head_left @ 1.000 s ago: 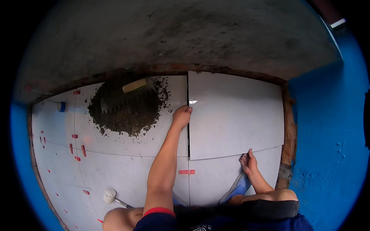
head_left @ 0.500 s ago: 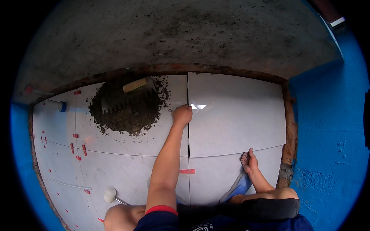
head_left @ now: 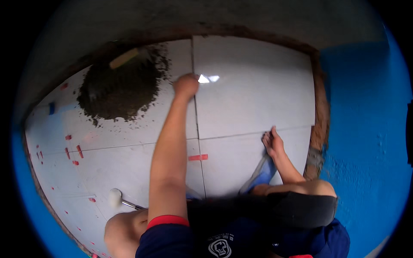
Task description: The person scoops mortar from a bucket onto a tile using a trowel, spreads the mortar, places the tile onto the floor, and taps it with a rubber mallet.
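A large pale grey floor tile (head_left: 258,99) lies at the far right, beside the tiles to its left. My left hand (head_left: 187,86) is closed at the seam along its left edge, next to a bright reflection. Whatever its fingers grip, if anything, is hidden. My right hand (head_left: 274,143) is at the tile's near edge, thumb stretched out and fingers loosely bent and apart. It holds nothing that shows. A red strip (head_left: 198,157) crosses the seam nearer to me.
A heap of dark, crumbly mortar (head_left: 120,90) with a trowel's pale handle (head_left: 124,58) lies at far left. A white-headed mallet (head_left: 115,198) rests by my left knee. Red wedges (head_left: 79,151) dot the left tiles. A blue wall (head_left: 361,129) bounds the right.
My view has tilted, so the scene sits higher and further left. Both hands keep about the same places at the tile's edges. The dark line under its near edge looks thinner.
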